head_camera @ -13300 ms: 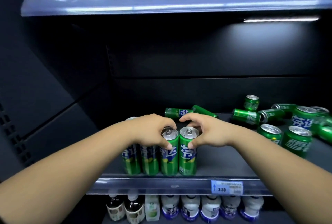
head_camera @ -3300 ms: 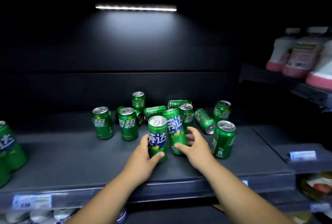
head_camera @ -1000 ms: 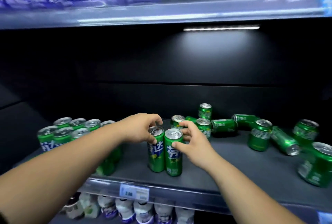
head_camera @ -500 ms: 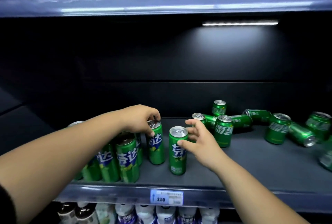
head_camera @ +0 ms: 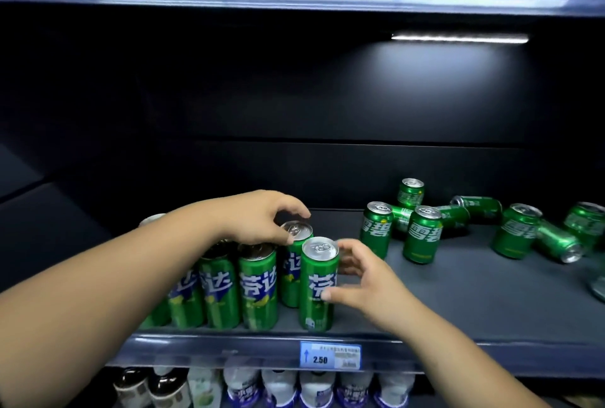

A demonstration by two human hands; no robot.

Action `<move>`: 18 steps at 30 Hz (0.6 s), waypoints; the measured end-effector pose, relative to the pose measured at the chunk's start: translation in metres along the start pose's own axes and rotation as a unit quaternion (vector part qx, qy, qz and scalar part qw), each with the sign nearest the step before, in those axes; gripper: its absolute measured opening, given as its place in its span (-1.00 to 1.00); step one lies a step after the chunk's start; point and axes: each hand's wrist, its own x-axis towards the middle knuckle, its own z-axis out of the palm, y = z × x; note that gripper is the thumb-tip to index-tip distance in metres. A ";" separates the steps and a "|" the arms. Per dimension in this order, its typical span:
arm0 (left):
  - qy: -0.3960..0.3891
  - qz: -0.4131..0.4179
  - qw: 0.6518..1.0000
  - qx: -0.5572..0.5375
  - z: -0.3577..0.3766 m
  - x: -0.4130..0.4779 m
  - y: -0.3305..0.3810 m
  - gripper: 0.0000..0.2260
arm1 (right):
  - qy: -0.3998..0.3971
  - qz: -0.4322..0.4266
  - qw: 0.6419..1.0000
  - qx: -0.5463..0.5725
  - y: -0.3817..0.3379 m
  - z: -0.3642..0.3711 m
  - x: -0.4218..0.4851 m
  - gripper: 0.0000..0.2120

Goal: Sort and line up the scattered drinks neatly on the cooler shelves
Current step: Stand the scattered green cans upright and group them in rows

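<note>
My left hand (head_camera: 262, 221) is gripping the rim of a slim green can (head_camera: 296, 263) from above, at the right end of the upright row (head_camera: 229, 289) on the near left of the dark shelf (head_camera: 458, 296). My right hand (head_camera: 366, 283) is gripping a second slim can (head_camera: 318, 283) by its side, standing at the shelf's front edge just right of that row. Scattered green cans (head_camera: 422, 234), some upright and some lying, are sitting far right.
</note>
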 end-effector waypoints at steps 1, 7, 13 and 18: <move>0.003 0.004 1.000 -0.006 -0.002 -0.006 -0.001 -0.49 | -0.007 0.009 1.000 -0.013 0.003 0.001 -0.002 -0.40; 0.012 0.024 0.997 0.072 0.015 -0.043 -0.015 -0.08 | 0.015 0.020 0.999 -0.035 0.010 0.017 -0.001 -0.40; 0.051 0.016 0.989 0.137 0.035 -0.051 -0.015 0.05 | 0.032 -0.003 0.999 -0.028 0.010 0.045 0.001 -0.46; 0.065 0.008 0.987 0.148 0.038 -0.050 -0.015 0.03 | 0.042 -0.005 0.999 -0.032 0.010 0.047 0.002 -0.46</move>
